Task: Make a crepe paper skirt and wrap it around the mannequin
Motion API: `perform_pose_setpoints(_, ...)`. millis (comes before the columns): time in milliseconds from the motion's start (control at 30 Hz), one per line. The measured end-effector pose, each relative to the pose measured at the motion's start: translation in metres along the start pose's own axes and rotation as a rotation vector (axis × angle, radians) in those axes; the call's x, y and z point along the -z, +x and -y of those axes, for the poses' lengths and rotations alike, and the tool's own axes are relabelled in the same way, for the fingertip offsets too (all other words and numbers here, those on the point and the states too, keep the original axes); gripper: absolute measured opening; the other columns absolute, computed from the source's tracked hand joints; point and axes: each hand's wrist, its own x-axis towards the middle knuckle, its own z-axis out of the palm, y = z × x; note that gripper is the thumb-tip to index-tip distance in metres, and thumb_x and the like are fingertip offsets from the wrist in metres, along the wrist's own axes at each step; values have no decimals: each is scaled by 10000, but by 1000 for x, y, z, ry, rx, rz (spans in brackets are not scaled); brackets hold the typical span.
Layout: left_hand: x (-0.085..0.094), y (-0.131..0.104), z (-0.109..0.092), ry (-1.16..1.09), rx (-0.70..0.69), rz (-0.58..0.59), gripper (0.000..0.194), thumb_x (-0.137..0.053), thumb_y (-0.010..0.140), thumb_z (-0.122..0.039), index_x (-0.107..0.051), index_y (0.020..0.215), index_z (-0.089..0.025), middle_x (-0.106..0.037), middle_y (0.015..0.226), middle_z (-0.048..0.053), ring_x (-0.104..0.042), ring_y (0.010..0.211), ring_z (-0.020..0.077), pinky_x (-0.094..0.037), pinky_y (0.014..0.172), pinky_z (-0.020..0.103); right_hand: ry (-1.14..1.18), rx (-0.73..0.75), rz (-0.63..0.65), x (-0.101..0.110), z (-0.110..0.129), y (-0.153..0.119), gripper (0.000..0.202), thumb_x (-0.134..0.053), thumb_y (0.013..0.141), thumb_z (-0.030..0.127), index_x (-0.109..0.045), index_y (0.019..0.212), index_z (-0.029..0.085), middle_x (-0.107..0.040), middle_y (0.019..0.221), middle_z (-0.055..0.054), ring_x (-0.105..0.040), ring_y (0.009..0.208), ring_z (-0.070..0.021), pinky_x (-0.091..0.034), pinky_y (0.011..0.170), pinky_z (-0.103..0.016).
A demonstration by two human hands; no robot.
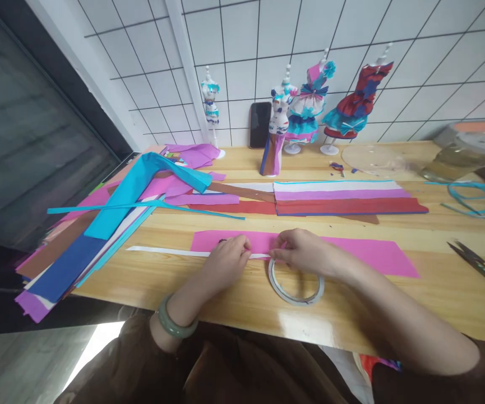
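Note:
A long pink crepe paper strip (368,255) lies flat across the table in front of me. Along its near edge runs a narrow white tape strip (170,251), whose left end reaches past the paper onto the wood. My left hand (229,259) pinches the tape at the paper's edge, fingertips pressed together. To its right, my right hand (299,249) is closed on the tape where it meets the tape roll (296,300). That white roll lies just below my right hand. A small dark object behind my left fingers is mostly covered.
Coloured crepe strips (63,269) are heaped at the left, overhanging the edge. Layered strips (343,196) lie behind the pink paper. Scissors (480,266) and blue cord (473,199) are at the right. Dressed mini mannequins (307,112) and a phone (261,124) stand by the tiled wall.

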Motion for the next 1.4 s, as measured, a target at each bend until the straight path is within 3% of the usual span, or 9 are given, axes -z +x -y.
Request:
perform_pose_setpoints(200, 1, 1, -2, -7, 35, 14, 116, -374, 827, -203, -483, 865, -208, -589, 827, 11, -533, 804, 162, -390, 719, 293, 105, -52, 1, 19, -11, -21, 176, -500, 779, 328, -544, 855, 176, -560, 579, 6, -452, 433, -77, -355, 406, -184)
perform_pose_setpoints(467, 0, 4, -3, 1, 54, 20, 97, -407, 810, -277, -470, 848, -214, -575, 774, 6, -538, 775, 175, -375, 682, 298, 344, -86, 102, 35, -51, -36, 292, -545, 761, 441, -500, 861, 171, -491, 556, 42, -430, 371, -49, -360, 368, -178)
perform_pose_setpoints(900, 8, 5, -10, 71, 109, 75, 156, -403, 814, -355, -480, 851, -225, -604, 822, 23, -548, 813, 212, -372, 677, 315, 599, -66, 214, 40, -83, -31, 352, -597, 719, 484, -527, 730, 140, -504, 595, 38, -345, 336, -3, -260, 325, -164)
perform_pose_setpoints(1100, 9, 2, -9, 210, 57, 71, 165, -397, 832, -354, -484, 880, -222, -614, 822, 30, -555, 786, 219, -358, 640, 306, 728, -20, 312, 34, -93, -27, 314, -586, 759, 408, -561, 892, 125, -497, 595, 39, -334, 333, -5, -235, 310, -150)
perform_pose_setpoints(1400, 0, 1, -11, 317, 42, 42, 260, -386, 847, -427, -485, 915, -196, -616, 878, 62, -559, 833, 223, -360, 667, 309, 720, -11, 323, 35, -94, -28, 298, -622, 744, 367, -590, 900, 115, -523, 581, 32, -353, 349, 1, -251, 334, -137)
